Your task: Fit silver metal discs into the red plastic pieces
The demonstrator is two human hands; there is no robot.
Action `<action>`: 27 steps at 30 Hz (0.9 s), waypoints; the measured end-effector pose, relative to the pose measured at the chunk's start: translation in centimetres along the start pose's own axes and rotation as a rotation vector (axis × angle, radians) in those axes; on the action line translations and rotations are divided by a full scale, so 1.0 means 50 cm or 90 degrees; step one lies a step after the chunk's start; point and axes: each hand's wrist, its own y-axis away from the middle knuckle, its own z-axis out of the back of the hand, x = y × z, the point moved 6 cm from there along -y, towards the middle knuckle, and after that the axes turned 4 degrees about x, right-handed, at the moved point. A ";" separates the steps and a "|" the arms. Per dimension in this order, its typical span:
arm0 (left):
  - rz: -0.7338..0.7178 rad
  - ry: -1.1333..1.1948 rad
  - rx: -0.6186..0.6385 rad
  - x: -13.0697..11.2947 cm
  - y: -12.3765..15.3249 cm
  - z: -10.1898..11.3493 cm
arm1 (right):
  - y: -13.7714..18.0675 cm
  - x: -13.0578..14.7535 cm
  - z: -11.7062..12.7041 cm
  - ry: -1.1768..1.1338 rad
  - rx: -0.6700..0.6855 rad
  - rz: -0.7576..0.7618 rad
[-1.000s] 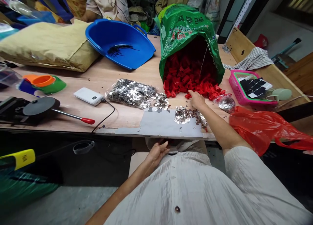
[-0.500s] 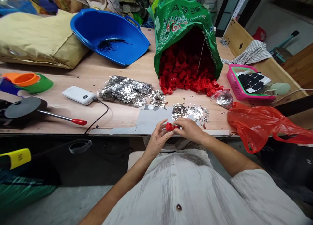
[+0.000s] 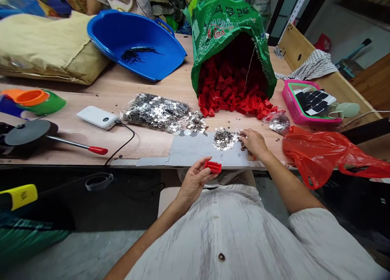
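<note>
My left hand pinches a small red plastic piece just in front of the table edge. My right hand rests on the table with its fingertips closed in a small heap of shiny metal bits; what they pinch is too small to see. A green sack lies on its side behind, spilling many red plastic pieces. A clear bag of the same metal bits lies to the left.
A blue tub with dark parts, a white power bank with cable, a pink basket, a red plastic bag, and a press tool with a red-tipped handle stand around. Another person sits at the far side.
My right hand went from the red heap to my left hand with a red piece, gave it over, then moved out to the metal bits. My left hand rose from my lap.
</note>
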 end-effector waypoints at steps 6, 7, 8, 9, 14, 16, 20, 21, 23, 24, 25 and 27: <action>0.003 -0.014 -0.004 0.000 0.002 -0.005 | -0.015 0.017 -0.012 0.023 0.009 0.032; -0.006 -0.025 -0.009 -0.002 0.002 -0.004 | -0.015 0.016 -0.011 0.020 0.005 0.037; -0.022 -0.041 -0.015 -0.004 0.001 -0.004 | -0.014 0.014 -0.007 0.014 -0.002 0.042; -0.045 -0.063 -0.021 -0.008 0.001 -0.004 | -0.011 0.013 -0.003 0.003 -0.011 0.045; -0.204 -0.230 -0.021 -0.029 0.004 -0.013 | 0.035 0.039 0.020 -0.197 -0.025 0.091; -0.259 -0.301 -0.022 -0.034 0.007 -0.016 | 0.068 0.071 0.027 -0.309 -0.010 0.149; -0.332 -0.430 -0.044 -0.041 0.015 -0.019 | 0.134 0.132 0.033 -0.418 0.005 0.211; -0.342 -0.447 -0.050 -0.044 0.016 -0.020 | 0.146 0.143 0.033 -0.422 0.001 0.218; -0.332 -0.439 -0.051 -0.048 0.016 -0.022 | 0.164 0.159 0.033 -0.421 -0.014 0.233; -0.304 -0.406 -0.039 -0.047 0.014 -0.024 | 0.169 0.165 0.033 -0.422 -0.024 0.239; -0.261 -0.353 -0.017 -0.044 0.010 -0.026 | 0.172 0.169 0.034 -0.426 -0.034 0.245; -0.142 -0.208 0.053 -0.031 0.003 -0.037 | 0.175 0.177 0.036 -0.438 -0.052 0.264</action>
